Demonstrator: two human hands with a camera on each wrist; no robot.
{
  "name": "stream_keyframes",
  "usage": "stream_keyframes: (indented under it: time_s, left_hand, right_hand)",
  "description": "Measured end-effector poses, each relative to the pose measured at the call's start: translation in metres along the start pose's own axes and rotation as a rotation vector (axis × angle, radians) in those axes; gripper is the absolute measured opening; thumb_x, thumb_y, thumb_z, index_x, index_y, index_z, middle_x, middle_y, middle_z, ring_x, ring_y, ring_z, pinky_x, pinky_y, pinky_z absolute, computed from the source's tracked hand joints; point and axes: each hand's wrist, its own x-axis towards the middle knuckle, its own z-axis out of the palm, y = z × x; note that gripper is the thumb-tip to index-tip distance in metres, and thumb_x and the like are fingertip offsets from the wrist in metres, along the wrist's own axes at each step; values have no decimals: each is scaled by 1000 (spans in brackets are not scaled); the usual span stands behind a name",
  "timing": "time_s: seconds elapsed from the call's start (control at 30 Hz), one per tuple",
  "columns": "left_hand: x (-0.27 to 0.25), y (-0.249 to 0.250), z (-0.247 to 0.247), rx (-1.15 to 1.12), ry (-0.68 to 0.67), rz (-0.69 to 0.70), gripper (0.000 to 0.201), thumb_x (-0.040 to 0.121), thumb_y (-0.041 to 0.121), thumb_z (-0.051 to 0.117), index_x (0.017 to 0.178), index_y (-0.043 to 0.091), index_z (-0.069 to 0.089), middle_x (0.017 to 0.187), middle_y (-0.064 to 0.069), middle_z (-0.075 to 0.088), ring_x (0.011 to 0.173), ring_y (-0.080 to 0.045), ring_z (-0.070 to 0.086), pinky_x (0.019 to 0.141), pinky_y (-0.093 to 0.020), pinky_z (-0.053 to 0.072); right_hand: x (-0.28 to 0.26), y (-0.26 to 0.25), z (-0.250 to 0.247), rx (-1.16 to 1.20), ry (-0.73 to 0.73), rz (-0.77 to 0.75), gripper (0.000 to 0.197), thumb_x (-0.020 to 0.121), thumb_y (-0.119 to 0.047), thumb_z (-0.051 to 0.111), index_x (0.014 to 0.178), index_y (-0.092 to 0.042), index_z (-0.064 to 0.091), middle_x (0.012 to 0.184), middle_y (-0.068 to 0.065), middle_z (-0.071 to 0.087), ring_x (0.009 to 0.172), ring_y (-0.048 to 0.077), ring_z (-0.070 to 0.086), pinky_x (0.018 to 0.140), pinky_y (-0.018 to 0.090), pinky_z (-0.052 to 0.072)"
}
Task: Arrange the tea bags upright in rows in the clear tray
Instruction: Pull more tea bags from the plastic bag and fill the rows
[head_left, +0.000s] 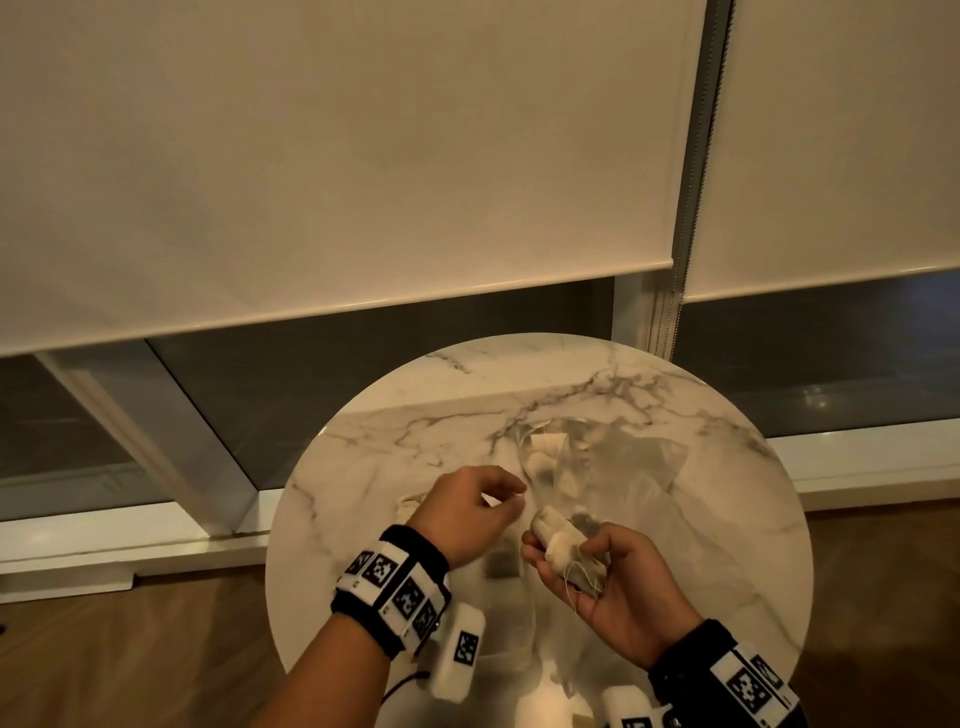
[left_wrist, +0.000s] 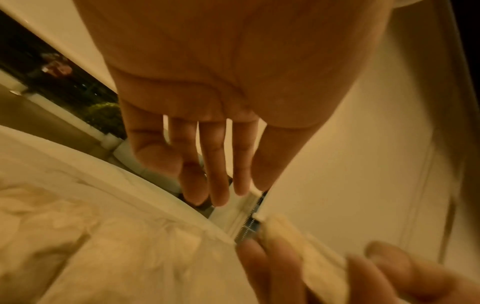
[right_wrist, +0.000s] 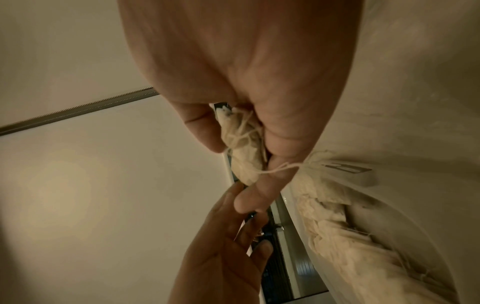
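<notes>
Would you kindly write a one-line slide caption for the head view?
Right hand grips tea bags over a round marble table; left hand hovers beside.

Over the round white marble counter (head_left: 727, 519), the right hand (head_left: 618, 587) grips pale paper tea bags (head_left: 558, 535) beside the loosely curled left hand (head_left: 467, 509).

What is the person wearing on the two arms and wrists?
Both forearms are bare, with no sleeves. Each wrist carries a black band covered with white square tiles that show black-and-white coded markers. A white box-shaped camera unit with one such marker hangs under the left wrist, and a thin black cable leaves it. A similar white unit sits below the right wrist.
</notes>
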Motion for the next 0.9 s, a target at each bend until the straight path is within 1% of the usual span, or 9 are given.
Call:
stream_keyframes:
  time_s: [0.07, 0.13, 0.2, 0.27, 0.37, 0.53, 0.63, 0.73, 0.9]
  left_hand:
    - [-14, 3, 9, -129, -79, 12, 28, 93, 29, 68, 120, 23, 69, 106, 11, 70, 76, 1, 69, 69, -14, 52]
    - [-24, 2, 17, -226, -75, 23, 26, 92, 22, 69, 117, 19, 70, 102, 10, 70, 72, -2, 70, 64, -16, 54]
    - [-31, 0, 21, -231, -18, 37, 16, 90, 18, 70, 106, 17, 72, 94, 9, 70, 69, -5, 71, 65, -21, 57]
    - [-35, -5, 21, -212, 44, 50, 5, 88, 15, 72, 93, 18, 73, 85, 8, 71, 66, -4, 69, 64, -18, 54]
    - [-39, -16, 20, -237, 133, 62, 7, 83, 17, 76, 81, 23, 72, 78, 5, 73, 72, -8, 69, 68, -23, 55]
    - [-49, -29, 22, -591, 255, -82, 17, 85, 4, 73, 99, 13, 68, 85, -20, 69, 74, -26, 70, 64, -25, 54]
    - [-57, -30, 28, -672, 159, -127, 23, 86, 0, 70, 102, 17, 68, 82, -11, 70, 72, -22, 70, 69, -31, 57]
    - [-62, -31, 31, -654, 82, -108, 15, 85, 8, 71, 96, 18, 72, 81, -8, 74, 76, -23, 70, 77, -37, 59]
    - [-61, -36, 26, -487, 163, -30, 10, 88, 16, 73, 97, 21, 74, 90, 4, 76, 81, -13, 71, 71, -22, 54]
  right_hand:
    - [-2, 3, 4, -35, -10, 17, 51, 79, 1, 40, 125, 17, 55, 124, 34, 60, 112, 43, 59, 70, 37, 62]
    - [-4, 7, 7, -81, -24, 33, 46, 83, 2, 43, 125, 15, 56, 127, 33, 60, 116, 43, 60, 70, 36, 61]
    - [-5, 10, 9, -145, -17, 40, 39, 85, 1, 48, 119, 14, 63, 124, 32, 62, 115, 43, 62, 68, 32, 61]
    - [-5, 13, 10, -249, -1, 19, 34, 85, -1, 55, 115, 11, 68, 118, 30, 66, 103, 36, 68, 64, 27, 60]
    - [-3, 15, 8, -346, 49, -52, 31, 87, 1, 62, 116, 11, 65, 109, 30, 67, 89, 29, 69, 62, 24, 58]
    - [1, 20, 8, -360, 117, -123, 27, 85, -1, 68, 111, 5, 66, 99, 23, 68, 82, 22, 66, 57, 20, 54]
    - [4, 25, 12, -433, 109, -156, 25, 83, -6, 72, 106, 4, 69, 88, 17, 65, 75, 17, 63, 54, 19, 50]
    - [5, 30, 15, -571, 106, -222, 12, 84, -8, 73, 93, 0, 72, 76, 15, 59, 65, 14, 56, 50, 20, 44]
    - [8, 34, 15, -797, 125, -287, 14, 86, -6, 73, 97, 2, 73, 75, 13, 60, 62, 15, 51, 50, 24, 40]
